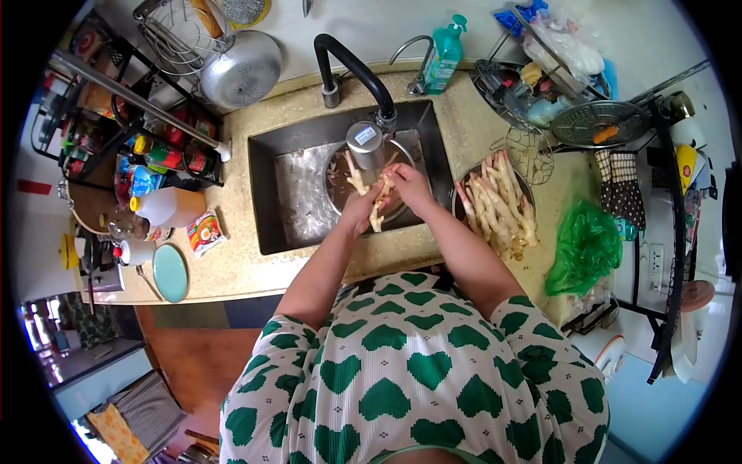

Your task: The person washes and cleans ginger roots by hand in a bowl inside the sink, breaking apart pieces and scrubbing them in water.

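Fingers (pixel 396 172) of the right hand (pixel 413 189) were drawn nearly together at their tips, pinching what looked like a chicken foot (pixel 376 219) over the sink (pixel 297 216), while the left hand (pixel 361 210) curled round it with its fingers hardly parted. Pale lengths stuck out of the left hand toward the sink's far and near edges, and whether they belonged to one foot or two I could not tell. Under both hands was a basin (pixel 337 176), set inside the sink, and the tap (pixel 360 69) arched over the sink from its far edge. More feet (pixel 495 203) lay heaped just to the right of the sink. Each foot looked likely to be light, with a stiff bony shank, toes that would bend at the joints, and rubbery skin, probably slippery if wet. Nothing about it seemed fragile, though the claw tips might have pricked a careless palm. Its shank looked the surest place for the left hand to grip, with the right fingers taking a single toe close to its base
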`<state>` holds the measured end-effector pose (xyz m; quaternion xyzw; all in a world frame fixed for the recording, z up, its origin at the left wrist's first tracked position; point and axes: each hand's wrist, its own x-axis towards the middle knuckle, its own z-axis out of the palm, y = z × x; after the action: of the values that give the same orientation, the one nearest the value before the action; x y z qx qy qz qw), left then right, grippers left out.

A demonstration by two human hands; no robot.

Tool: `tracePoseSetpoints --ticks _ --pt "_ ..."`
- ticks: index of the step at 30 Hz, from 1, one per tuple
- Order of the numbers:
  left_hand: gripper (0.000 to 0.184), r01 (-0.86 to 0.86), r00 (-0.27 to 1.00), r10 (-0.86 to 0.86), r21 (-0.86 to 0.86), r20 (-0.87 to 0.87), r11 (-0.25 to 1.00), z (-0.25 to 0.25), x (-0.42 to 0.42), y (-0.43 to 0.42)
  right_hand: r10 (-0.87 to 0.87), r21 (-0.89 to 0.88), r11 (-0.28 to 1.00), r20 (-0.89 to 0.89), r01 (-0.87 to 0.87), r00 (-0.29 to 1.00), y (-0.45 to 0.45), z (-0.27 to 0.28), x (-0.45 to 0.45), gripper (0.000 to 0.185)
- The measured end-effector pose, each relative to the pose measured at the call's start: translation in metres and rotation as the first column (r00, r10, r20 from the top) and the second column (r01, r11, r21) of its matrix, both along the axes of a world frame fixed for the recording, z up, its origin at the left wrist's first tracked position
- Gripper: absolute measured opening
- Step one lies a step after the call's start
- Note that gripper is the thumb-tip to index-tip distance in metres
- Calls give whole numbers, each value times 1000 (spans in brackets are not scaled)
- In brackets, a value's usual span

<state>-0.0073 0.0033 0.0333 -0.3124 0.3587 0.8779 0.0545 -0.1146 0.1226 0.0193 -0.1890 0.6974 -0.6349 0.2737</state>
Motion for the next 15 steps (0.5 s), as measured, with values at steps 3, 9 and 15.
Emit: tracePoseSetpoints --ticks 3,9,15 --pt "24 -143 990 143 1 16 990 -7 9 6 -18 154 988 24 14 1000 -14 12 7 21" --pt "23 -323 945 319 -61 -69 944 -14 16 0 -59 145 989 186 32 981 -25 21 1 18" --pt "20 -458 888 448 -102 -107 883 -7 15 24 -80 -69 990 422 120 903 -22 6 17 23"
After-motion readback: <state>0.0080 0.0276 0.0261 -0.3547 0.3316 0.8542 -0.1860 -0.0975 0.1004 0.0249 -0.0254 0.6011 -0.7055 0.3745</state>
